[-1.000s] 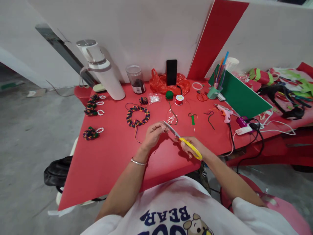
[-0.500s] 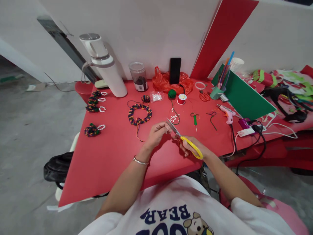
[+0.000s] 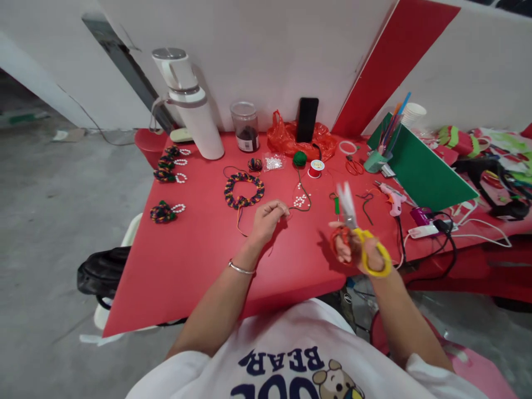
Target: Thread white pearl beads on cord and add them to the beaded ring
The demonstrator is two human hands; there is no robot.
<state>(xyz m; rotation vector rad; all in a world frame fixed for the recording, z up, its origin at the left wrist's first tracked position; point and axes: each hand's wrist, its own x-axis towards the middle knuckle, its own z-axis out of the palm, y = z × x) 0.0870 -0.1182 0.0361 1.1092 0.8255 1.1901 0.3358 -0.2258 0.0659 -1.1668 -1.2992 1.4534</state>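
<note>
My left hand [image 3: 266, 223] is over the middle of the red table, thumb and fingertips pinched on a thin thread that trails below it. Just beyond the fingertips, green yarn [image 3: 306, 206] curves past loose white beads [image 3: 300, 200] from a green yarn ball [image 3: 300, 159]. To the right, my right hand [image 3: 358, 252] grips scissors [image 3: 351, 221] by their yellow and red handles, blades pointing away and slightly blurred. A green-handled tool [image 3: 337, 205] lies partly behind the scissors. A multicoloured crocheted ring [image 3: 244, 190] rests left of my left hand.
Beaded yarn pieces [image 3: 163, 212] lie along the left edge. A white flask [image 3: 201, 127], a jar [image 3: 245, 130], a phone [image 3: 307, 120] and a red thread spool [image 3: 316, 168] stand farther back. A pink glue gun [image 3: 394, 199] and power strip [image 3: 424, 230] with cables are at right.
My right hand has drawn the scissors away from my left fingertips to the right, and the blades now point farther from me. My left hand stays pinched. The view has shifted slightly.
</note>
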